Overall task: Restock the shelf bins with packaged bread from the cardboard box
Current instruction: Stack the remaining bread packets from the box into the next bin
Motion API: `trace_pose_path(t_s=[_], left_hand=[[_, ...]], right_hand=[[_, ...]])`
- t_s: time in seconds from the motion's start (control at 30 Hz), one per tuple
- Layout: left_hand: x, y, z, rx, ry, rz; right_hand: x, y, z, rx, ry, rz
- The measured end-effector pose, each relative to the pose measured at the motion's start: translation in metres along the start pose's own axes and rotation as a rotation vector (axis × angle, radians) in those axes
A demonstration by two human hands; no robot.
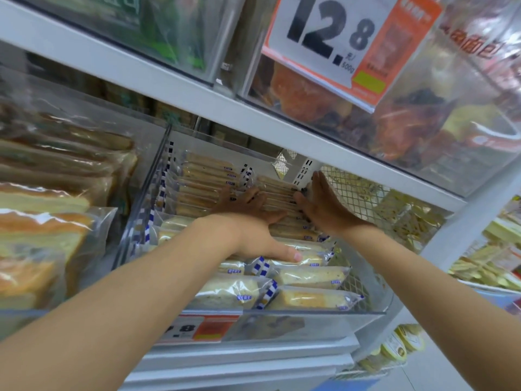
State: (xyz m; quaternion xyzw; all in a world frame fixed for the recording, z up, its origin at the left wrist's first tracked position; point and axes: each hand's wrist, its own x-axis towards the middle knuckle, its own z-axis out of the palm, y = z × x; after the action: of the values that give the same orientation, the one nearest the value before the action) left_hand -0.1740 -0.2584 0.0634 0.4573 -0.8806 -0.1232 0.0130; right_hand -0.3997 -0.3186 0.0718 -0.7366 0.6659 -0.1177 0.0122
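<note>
Two bare forearms fill the bottom of the head view, both reaching up and forward into a clear plastic bin (310, 313) on the middle shelf. The left hand (253, 221) lies on the packaged bread (310, 299) inside the bin. Its thumb (293, 253) is spread wide and rests on a packet in the middle row, and its fingers stretch forward over the stacked packets at the back, in shadow. It lies flat on them, not closed round any. The right hand (318, 204) is flat with straight fingers pointing up, its palm against the right end of the same rear stack, just in front of a white slotted upright (304, 173) and the wire mesh (361, 193).

The bread packets are clear wrappers with blue-and-white checked ends. They lie in rows at the front of the bin and stand in two stacks against its back. A red-and-white price label (197, 328) is on the bin's front wall.

To the left, a neighbouring bin (107, 249) holds larger bagged loaves (42, 221). On the shelf above, a clear bin holds brown pastries (310, 103) behind a big price card (324, 32) reading 12.8.
</note>
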Motion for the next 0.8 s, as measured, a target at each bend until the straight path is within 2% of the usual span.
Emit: trace_pose_path(t_s=[0.17, 0.23, 0.33, 0.37, 0.43, 0.57, 0.7, 0.73, 0.8], left_hand=[[0.0, 0.001, -0.001, 0.003, -0.005, 0.002], [0.0, 0.0, -0.001, -0.001, 0.0, 0.001], [0.002, -0.001, 0.002, -0.035, 0.003, -0.006], [0.002, -0.001, 0.004, -0.04, 0.003, -0.009], [0.003, -0.002, 0.004, -0.037, 0.008, -0.011], [0.003, -0.001, 0.003, -0.029, 0.014, -0.013], [0.002, 0.0, 0.002, -0.023, 0.019, -0.012], [0.001, 0.0, 0.003, -0.021, 0.019, -0.011], [0.001, 0.001, 0.003, -0.021, 0.019, -0.013]], right_hand=[[0.016, -0.003, 0.009, -0.152, -0.292, 0.147], [0.013, -0.006, 0.007, -0.108, -0.227, 0.108], [-0.002, 0.001, 0.004, -0.043, -0.016, 0.025], [-0.006, 0.002, 0.006, -0.079, -0.019, 0.016], [-0.007, -0.004, 0.005, -0.134, -0.134, 0.046], [0.004, -0.01, 0.007, -0.098, -0.288, 0.15], [-0.007, 0.001, 0.004, -0.139, -0.052, -0.005], [-0.011, 0.004, 0.004, -0.177, -0.042, -0.016], [-0.016, 0.001, 0.003, -0.194, -0.14, -0.003]])
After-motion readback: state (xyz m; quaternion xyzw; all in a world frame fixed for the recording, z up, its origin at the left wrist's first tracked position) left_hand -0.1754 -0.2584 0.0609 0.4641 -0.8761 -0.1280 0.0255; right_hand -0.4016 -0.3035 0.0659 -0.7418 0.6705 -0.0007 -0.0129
